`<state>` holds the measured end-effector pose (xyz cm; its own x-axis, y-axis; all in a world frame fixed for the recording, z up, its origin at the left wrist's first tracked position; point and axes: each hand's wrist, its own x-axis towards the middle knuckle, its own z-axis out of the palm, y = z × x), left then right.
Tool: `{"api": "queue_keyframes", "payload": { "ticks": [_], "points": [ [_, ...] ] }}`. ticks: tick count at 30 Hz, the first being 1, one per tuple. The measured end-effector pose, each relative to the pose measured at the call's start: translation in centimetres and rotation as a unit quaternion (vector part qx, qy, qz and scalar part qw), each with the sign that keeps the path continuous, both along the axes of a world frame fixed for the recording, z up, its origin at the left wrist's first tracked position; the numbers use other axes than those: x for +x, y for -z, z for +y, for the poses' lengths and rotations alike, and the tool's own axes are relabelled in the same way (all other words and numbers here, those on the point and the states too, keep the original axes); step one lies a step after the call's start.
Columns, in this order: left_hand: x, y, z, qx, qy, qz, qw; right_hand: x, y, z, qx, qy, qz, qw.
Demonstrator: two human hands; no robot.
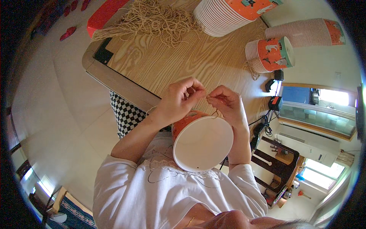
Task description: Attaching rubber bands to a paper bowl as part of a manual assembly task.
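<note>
My left hand and right hand meet just above the paper bucket. Both sets of fingers pinch a thin beige string between them, probably so it stays taut near the bucket's rim. The bucket sits wedged against my chest, white bottom facing up to the camera, orange side toward the worktop; held that way it likely stays put while both hands are busy. A loose pile of more string lies at the worktop's far side, well apart. Stacks of nested buckets lie on their sides beyond it, another stack to the right.
</note>
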<state>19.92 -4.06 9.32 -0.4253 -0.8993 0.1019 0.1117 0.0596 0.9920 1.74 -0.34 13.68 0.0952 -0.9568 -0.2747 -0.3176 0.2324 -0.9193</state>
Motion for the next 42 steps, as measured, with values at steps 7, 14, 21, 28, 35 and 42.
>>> {"api": "queue_keyframes", "payload": {
  "ticks": [7,14,21,28,35,42],
  "points": [
    [-0.4,0.1,0.0,-0.057,-0.025,-0.009,0.998,0.2,-0.2,0.1,-0.048,-0.029,0.033,0.998],
    [-1.7,0.8,-0.2,-0.215,-0.081,-0.089,0.969,-0.4,0.6,-0.1,-0.044,-0.039,-0.03,0.998],
    [-1.0,0.9,-0.9,-0.026,0.006,-0.013,1.0,-0.3,0.7,-0.1,-0.003,0.017,-0.125,0.992],
    [-0.4,0.9,-0.7,0.014,0.059,-0.019,0.998,-0.2,0.8,-0.3,-0.009,0.022,-0.084,0.996],
    [-0.7,0.8,-0.7,0.028,0.029,0.005,0.999,-0.1,0.6,-0.3,0.003,0.024,-0.059,0.998],
    [-1.4,0.3,-0.3,-0.145,-0.062,-0.055,0.986,-0.4,0.8,-0.5,-0.053,-0.007,-0.073,0.996]
  ]
}}
